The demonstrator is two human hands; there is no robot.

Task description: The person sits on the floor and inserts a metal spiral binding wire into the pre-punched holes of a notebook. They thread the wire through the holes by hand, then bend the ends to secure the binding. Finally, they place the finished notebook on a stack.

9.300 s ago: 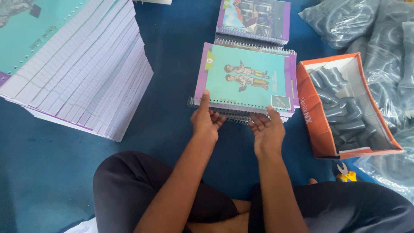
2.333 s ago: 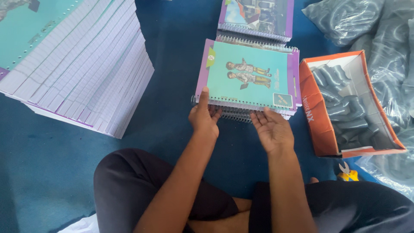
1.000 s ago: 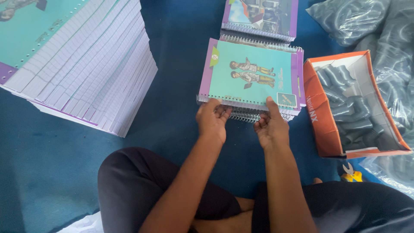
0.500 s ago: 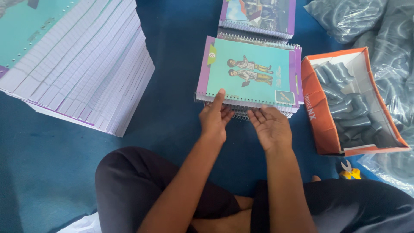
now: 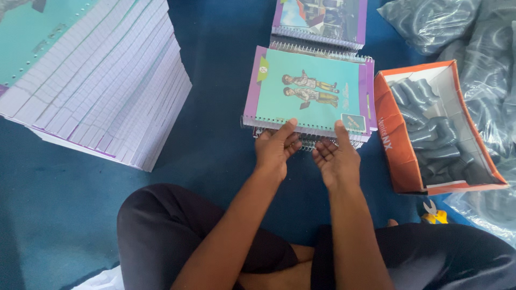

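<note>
The notebook (image 5: 306, 91) lies on a pile; my left hand (image 5: 275, 150) and right hand (image 5: 336, 158) touch its spiral edge, fingers loose, not gripping.

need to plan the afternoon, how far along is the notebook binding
Done: a few spiral-bound notebooks lie stacked beyond the hands. In hand: the left hand and right hand work at the wire edge of the top notebook. Left: a tall stack of unbound pads and a box of coils, so most remains.
</note>
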